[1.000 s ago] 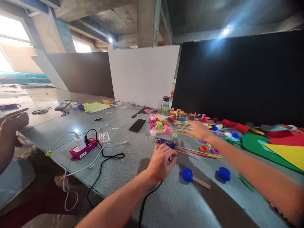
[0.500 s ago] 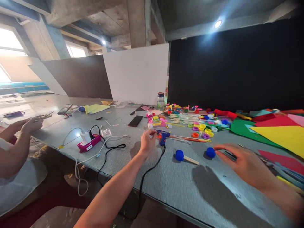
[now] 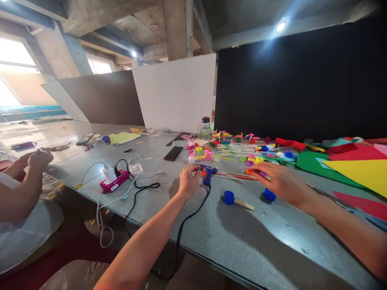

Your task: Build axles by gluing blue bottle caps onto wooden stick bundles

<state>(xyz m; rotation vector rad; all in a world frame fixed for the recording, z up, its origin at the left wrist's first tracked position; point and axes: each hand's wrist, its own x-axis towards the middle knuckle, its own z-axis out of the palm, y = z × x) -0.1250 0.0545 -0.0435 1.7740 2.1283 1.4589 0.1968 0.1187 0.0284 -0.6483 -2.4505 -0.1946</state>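
Observation:
My left hand (image 3: 190, 180) rests on the table against the nozzle end of a blue and orange glue gun (image 3: 209, 174). Its thumb and fingertips are pinched together; whatever lies between them is hidden. An orange bottle cap (image 3: 249, 171) is at the fingertips of my right hand (image 3: 278, 182), which close on it from the right. Below that hand a blue bottle cap (image 3: 269, 195) sits on the table. Further left lies another blue cap (image 3: 229, 197) with short wooden sticks (image 3: 244, 204) reaching out to its right.
Colourful caps and sticks (image 3: 232, 150) are piled at the back, beside coloured sheets (image 3: 356, 171). A jar (image 3: 205, 128) and phone (image 3: 173, 153) stand centrally. Left are a pink power strip (image 3: 114, 182), cables, and a co-worker's hands (image 3: 39, 161). The gun's black cord (image 3: 189, 219) crosses the front edge.
My right hand has left the blue cap and moved up and left to the orange cap. My left hand and the glue gun have stayed in place.

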